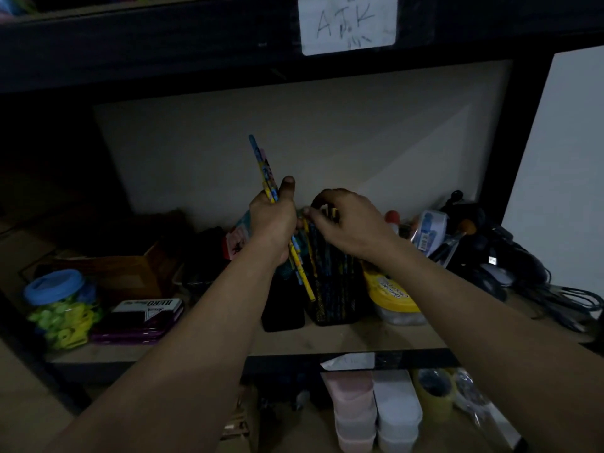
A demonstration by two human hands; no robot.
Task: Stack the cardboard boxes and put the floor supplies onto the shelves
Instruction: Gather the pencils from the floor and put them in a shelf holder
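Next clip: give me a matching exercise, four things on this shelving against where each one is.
Things: 1 blue-lidded jar; 2 pencil bundle; 3 white label; 4 black cables.
Places: A on the top beam; B in the left hand; C right end of the shelf; D left end of the shelf.
Pairs: 1-D, 2-B, 3-A, 4-C.

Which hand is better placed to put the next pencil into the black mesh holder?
The right hand: it is at the top of the mesh holder, right at its opening. The left hand is busy, gripping the pencil bundle beside it.
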